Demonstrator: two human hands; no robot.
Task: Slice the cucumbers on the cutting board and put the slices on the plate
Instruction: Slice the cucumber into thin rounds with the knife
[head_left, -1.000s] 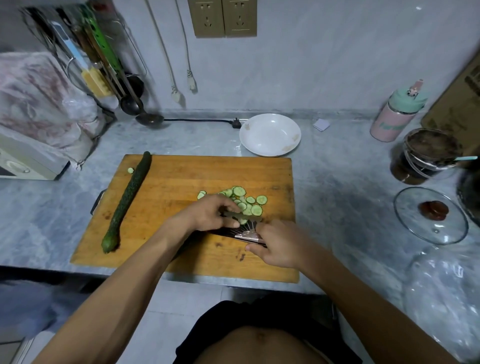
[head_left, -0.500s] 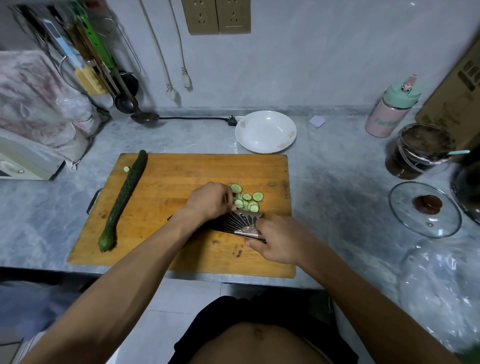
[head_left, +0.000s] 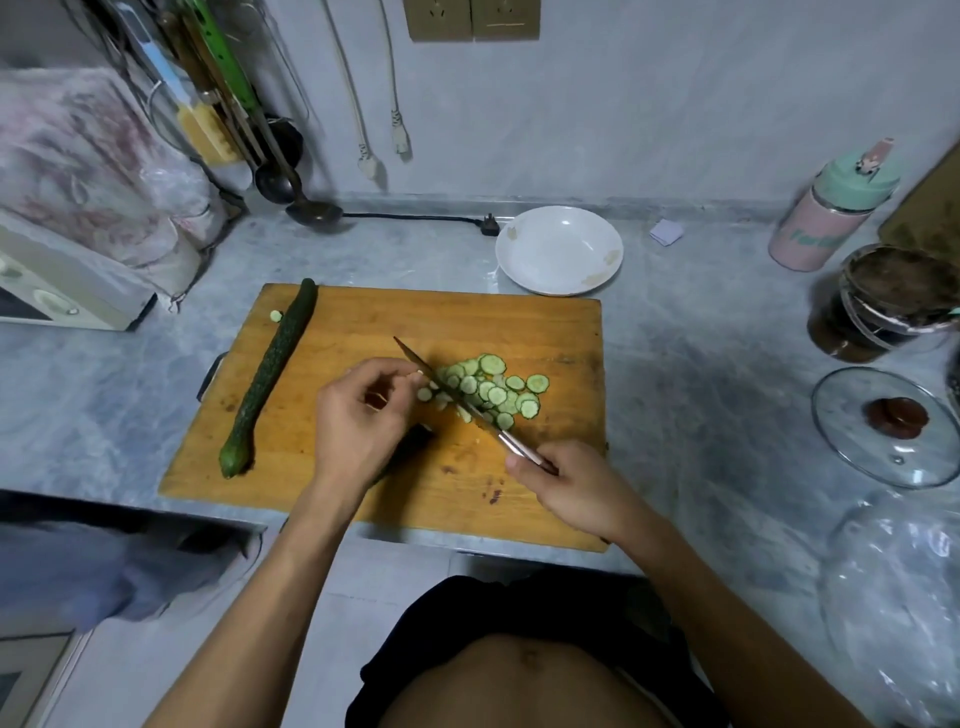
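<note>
A wooden cutting board lay on the grey marbled tabletop, its near edge at the tabletop's front lip. Along the board's left side a whole cucumber lay lengthwise, its far end at the board's back corner, with one small stray slice just beside that end.

The right hand gripped the handle of a knife, fingers curled round it; the blade ran diagonally away and to the left, its tip raised over the middle of the board. A heap of cucumber slices lay on the board — mostly to the right of the blade, a few pieces to its left and under it. The left hand was held just left of the blade with fingers curled and fingertips close to the steel; whether they pinched a piece of cucumber I could not tell. A dark stub showed by the left hand's heel, too indistinct to name.

The white plate sat on the tabletop just behind the board's far right corner, with no slices in it.

Further right stood a pink bottle with a mint-green lid, a dark-filled glass jar and a glass pot lid — all well apart from the board.
</note>
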